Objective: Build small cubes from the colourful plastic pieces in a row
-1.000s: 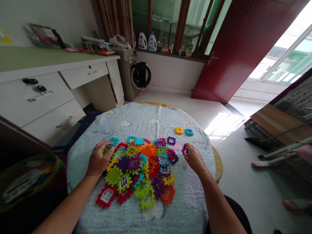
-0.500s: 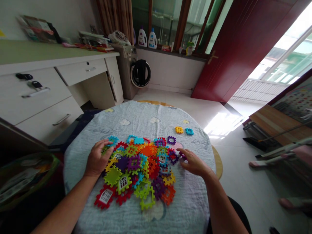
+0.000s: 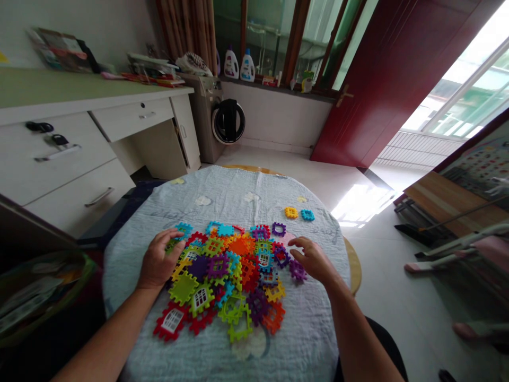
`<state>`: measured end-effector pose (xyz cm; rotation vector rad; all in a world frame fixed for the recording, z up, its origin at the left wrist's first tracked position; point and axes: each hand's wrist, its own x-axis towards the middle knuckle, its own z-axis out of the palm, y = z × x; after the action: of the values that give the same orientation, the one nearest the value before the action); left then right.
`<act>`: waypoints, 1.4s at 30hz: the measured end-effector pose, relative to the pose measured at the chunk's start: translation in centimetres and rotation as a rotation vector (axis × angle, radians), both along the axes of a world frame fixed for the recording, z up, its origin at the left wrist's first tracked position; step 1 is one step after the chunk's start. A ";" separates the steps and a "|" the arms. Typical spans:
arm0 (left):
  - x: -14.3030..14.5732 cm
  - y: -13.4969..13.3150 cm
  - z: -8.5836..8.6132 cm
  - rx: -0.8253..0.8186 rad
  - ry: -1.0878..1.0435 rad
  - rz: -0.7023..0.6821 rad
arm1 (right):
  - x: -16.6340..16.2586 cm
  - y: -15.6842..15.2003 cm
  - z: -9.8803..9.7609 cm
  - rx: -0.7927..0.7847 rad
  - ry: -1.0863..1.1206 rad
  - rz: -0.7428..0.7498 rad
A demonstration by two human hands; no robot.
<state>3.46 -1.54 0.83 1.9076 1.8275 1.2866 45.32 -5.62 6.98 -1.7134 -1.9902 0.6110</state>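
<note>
A heap of colourful plastic interlocking building tiles (image 3: 240, 245) with toothed edges lies on the round table's pale blue cloth (image 3: 222, 191). My left hand (image 3: 159, 259) rests at the heap's left edge, fingers apart, by a cyan tile (image 3: 184, 229) and a partly covered green one. To the right of the heap, my right hand (image 3: 313, 259) hovers with thumb and fingers apart and nothing between them. Just below its fingertips lies a purple tile (image 3: 297, 270). A purple frame tile (image 3: 279, 229) sits a little farther off.
Beyond the heap, a yellow tile (image 3: 291, 213) and a blue tile (image 3: 307, 215) lie apart near the far right edge. A white desk (image 3: 59, 148) and a washing machine (image 3: 209, 116) stand behind on the left. A red door (image 3: 382, 79) is at the back right.
My right hand has lifted off the purple tile, which now lies uncovered and nearer to me. Its thumb and fingers have spread. My left hand looks unmoved.
</note>
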 end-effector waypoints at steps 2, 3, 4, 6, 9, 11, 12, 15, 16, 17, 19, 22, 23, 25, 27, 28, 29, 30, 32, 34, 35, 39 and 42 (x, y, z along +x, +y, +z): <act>0.0 0.0 0.1 0.001 0.002 0.001 | -0.7 1.6 -1.2 0.122 -0.061 -0.061; 0.0 0.0 0.1 -0.001 0.004 0.001 | -1.0 2.5 -1.8 0.154 -0.091 -0.074; 0.0 0.0 0.1 -0.002 0.006 0.003 | -1.3 3.3 -2.4 0.166 -0.119 -0.074; 0.0 0.1 0.1 -0.004 0.006 0.007 | -1.7 4.7 -3.2 0.145 -0.175 -0.049; -0.1 0.1 0.1 -0.001 0.006 0.009 | -2.0 5.5 -3.9 0.098 -0.246 -0.033; -0.1 0.1 0.1 -0.002 0.008 0.014 | -1.9 5.4 -3.8 0.089 -0.266 -0.051; -0.1 0.1 0.1 -0.002 0.009 0.017 | -1.8 5.3 -3.7 0.091 -0.259 -0.055; -0.1 0.0 0.1 0.003 0.010 0.017 | -1.0 4.9 -3.0 0.079 -0.142 -0.069; -0.1 0.0 0.1 0.004 0.011 0.013 | -0.5 4.8 -2.8 0.062 -0.073 -0.080; -0.1 0.0 0.1 0.004 0.011 0.011 | 0.0 4.7 -2.7 0.040 0.002 -0.099; -0.1 0.0 0.1 0.004 0.009 0.009 | 1.0 4.5 -2.7 -0.006 0.139 -0.144; -0.1 0.0 -0.1 0.007 -0.001 0.012 | 2.0 4.1 -3.3 -0.065 0.202 -0.201; -0.1 0.1 -0.1 0.008 -0.001 0.013 | 2.2 4.0 -3.6 -0.069 0.163 -0.211; -0.2 0.1 -0.1 0.008 0.004 0.015 | 2.3 3.7 -4.0 -0.030 0.036 -0.235; -0.2 0.1 -0.2 0.006 0.011 0.014 | 2.4 3.4 -4.0 0.047 -0.070 -0.287; -0.2 0.1 -0.2 0.004 0.013 0.013 | 2.5 3.3 -3.8 0.079 -0.093 -0.316; -0.2 0.1 -0.2 0.003 0.015 0.014 | 2.5 3.2 -3.4 0.096 -0.099 -0.337; -0.2 0.1 -0.2 0.003 0.016 0.014 | 2.5 3.0 -3.0 0.097 -0.100 -0.333; -0.2 0.1 -0.3 0.004 0.017 0.014 | 2.2 2.6 -2.0 0.054 -0.106 -0.247; -0.2 0.1 -0.3 0.007 0.016 0.011 | 1.5 1.8 -1.3 -0.014 -0.126 -0.097; -0.2 0.1 -0.3 0.010 0.016 0.009 | 0.9 1.4 -1.1 -0.041 -0.143 -0.030; -0.2 0.1 -0.3 0.011 0.019 0.010 | -2.1 -0.1 -1.5 -0.065 -0.274 0.016; -0.2 0.1 -0.2 0.003 0.023 0.011 | -3.8 -0.5 -1.8 -0.078 -0.350 -0.059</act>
<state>3.21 -1.45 0.59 1.9240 1.8504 1.2768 41.50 -6.12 5.21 -2.0337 -2.1600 0.3933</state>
